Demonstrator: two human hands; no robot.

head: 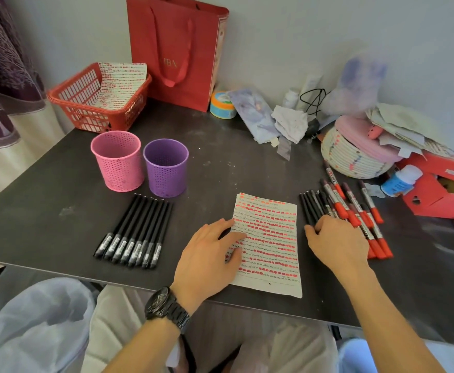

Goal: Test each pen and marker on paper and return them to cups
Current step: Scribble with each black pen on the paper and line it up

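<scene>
A sheet of paper [270, 246] covered in rows of red and black marks lies near the front edge of the dark table [59, 189]. My left hand [209, 254], a black watch on its wrist, rests flat with straight fingers on the paper's left edge. My right hand [336, 238] lies over the near ends of a group of black pens [310, 205], fingers touching them. Red-capped markers [355, 208] lie just right of those pens. A neat row of several black pens [137, 230] lies left of the paper. Behind it stand a pink mesh cup [117, 160] and a purple mesh cup [166, 168], both looking empty.
A red basket [96, 103] holding marked paper and a red gift bag [177, 49] stand at the back left. Clutter fills the back right: a woven basket [352, 154], papers, a red box [441, 189], a blue-capped bottle [399, 180]. A plastic-lined bin [32, 324] sits below the table's front.
</scene>
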